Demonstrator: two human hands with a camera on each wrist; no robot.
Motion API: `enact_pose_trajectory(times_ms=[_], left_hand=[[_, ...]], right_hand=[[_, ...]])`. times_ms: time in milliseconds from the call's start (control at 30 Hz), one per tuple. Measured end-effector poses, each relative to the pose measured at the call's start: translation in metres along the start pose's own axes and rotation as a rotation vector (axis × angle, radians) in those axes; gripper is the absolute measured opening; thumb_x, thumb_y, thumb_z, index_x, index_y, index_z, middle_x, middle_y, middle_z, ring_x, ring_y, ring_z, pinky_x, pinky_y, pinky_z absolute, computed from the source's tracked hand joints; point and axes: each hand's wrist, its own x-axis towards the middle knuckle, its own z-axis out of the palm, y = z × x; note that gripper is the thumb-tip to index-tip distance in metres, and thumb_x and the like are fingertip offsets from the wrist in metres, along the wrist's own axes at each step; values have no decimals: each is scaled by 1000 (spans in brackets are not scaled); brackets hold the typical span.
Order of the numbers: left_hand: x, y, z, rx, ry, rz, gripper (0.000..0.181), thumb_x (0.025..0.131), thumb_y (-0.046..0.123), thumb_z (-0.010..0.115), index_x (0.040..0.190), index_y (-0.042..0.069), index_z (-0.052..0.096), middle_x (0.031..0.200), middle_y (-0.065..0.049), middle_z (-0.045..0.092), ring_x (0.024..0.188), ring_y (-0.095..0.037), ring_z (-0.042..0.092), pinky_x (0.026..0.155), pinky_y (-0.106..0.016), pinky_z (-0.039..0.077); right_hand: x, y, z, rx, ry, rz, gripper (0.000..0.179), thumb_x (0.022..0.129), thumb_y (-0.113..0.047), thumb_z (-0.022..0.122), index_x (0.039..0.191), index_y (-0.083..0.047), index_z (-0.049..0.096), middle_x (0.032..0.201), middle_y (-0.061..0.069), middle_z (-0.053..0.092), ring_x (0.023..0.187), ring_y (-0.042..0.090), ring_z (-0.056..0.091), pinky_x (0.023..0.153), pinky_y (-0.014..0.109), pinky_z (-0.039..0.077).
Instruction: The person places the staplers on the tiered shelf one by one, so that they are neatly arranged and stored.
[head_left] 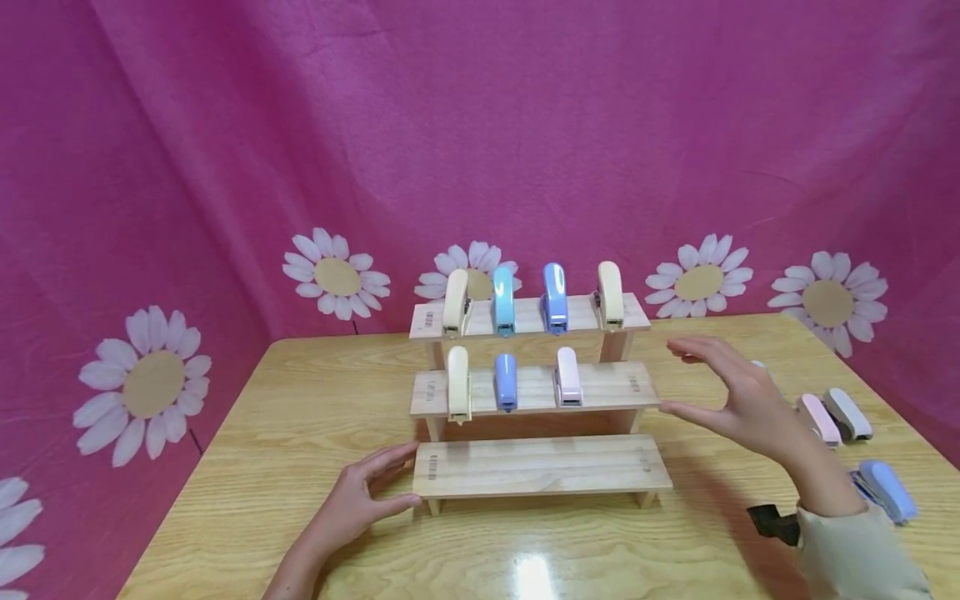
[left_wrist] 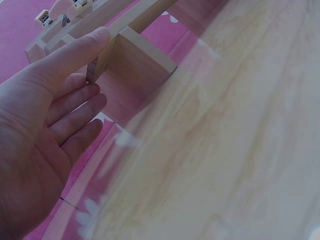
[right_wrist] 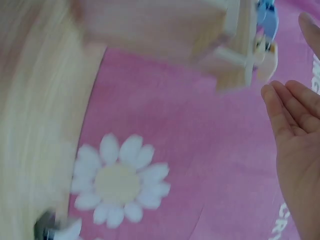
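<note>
Holding the wooden rack [head_left: 543, 468] with left fingers [head_left: 396, 453]

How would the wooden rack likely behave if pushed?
The wooden rack probably stays stiff, being flat boards. Its legs are broad slabs, so rolling seems unlikely. Staplers resting on it look unfastened, so they might slide.

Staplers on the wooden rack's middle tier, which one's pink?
The pale pink, round-topped stapler, rightmost on the middle wooden tier; the others there are a cream stapler and a blue stapler.
</note>
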Motion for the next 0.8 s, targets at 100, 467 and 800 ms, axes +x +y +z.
enact_pose_trajectory(times_ms=[100,467,800], left_hand=[[0,0,0,-4,-3,-3,66,80,24,81,139,7,55,142,-17,55,128,-35,55,109,-36,50],[1,0,0,-6,-1,1,67,80,23,81,139,4,54,142,-18,54,128,-35,55,109,-35,50],[0,2,1,-4,0,-17,67,81,25,80,139,5,54,143,-17,54,128,-35,55,109,-38,49]], right_hand=[[-16,7,-15,-56,-9,53,80,69,-38,88,133,-2,57,119,14,64,112,-13,49,97,-7,35],[-77,32,-58,-158,-34,227,87,49,0,92,129,1,58,130,-31,42,115,-24,38,90,-10,32],[-128,56,-84,-308,-36,315,80,48,-21,95,118,1,63,121,-44,33,105,-34,28,74,-11,31]])
